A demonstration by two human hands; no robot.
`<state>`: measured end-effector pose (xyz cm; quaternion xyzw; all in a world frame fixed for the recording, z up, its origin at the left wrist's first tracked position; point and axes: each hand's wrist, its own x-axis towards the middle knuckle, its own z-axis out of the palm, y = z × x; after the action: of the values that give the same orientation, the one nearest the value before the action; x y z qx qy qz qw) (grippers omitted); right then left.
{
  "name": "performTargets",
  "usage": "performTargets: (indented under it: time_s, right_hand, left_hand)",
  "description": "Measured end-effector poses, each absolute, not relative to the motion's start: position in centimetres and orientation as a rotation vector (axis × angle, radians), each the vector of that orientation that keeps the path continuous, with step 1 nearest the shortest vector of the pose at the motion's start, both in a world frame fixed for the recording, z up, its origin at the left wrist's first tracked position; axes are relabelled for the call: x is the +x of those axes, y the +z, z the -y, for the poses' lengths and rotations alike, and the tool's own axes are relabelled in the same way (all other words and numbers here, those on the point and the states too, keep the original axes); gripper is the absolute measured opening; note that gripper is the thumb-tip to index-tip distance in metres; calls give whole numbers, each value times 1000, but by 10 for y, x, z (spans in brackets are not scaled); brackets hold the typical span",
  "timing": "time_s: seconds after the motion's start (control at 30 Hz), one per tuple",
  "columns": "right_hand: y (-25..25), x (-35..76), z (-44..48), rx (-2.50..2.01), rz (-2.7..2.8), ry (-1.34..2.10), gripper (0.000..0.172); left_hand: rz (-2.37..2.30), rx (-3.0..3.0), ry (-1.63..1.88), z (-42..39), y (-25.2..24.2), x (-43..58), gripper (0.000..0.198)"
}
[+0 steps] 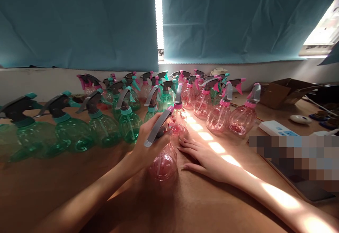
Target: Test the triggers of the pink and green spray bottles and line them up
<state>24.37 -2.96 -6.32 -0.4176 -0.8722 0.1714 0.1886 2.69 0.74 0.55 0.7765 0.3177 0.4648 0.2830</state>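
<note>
My left hand (149, 132) is wrapped round the neck of a pink spray bottle (163, 162) with a grey and pink trigger head. That bottle stands near the middle of the table, its clear pink body showing below my fingers. Flat on the wood just to its right lies my right hand (200, 157), fingers spread and holding nothing. Close behind the held bottle is another pink spray bottle (179, 120). A green spray bottle (129, 125) stands to the left of my left hand.
Several green bottles (72, 136) line the left side, and several pink ones (218, 116) stand right of centre. At the right are a cardboard box (284, 93), a white power strip (278, 129) and a white mouse (300, 119). Blue curtains (79, 21) hang behind the table.
</note>
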Motion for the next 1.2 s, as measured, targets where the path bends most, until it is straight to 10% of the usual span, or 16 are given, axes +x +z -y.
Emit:
performTargets:
  time_s: [0.67, 1.2]
  right_hand:
    - [-68, 241, 33, -1200, 2460, 470, 71]
    - [-65, 243, 30, -1222, 2450, 512, 67]
  left_hand:
    - [-870, 2020, 1184, -6, 5, 27, 43]
    - [-842, 2078, 1232, -8, 4, 26, 6]
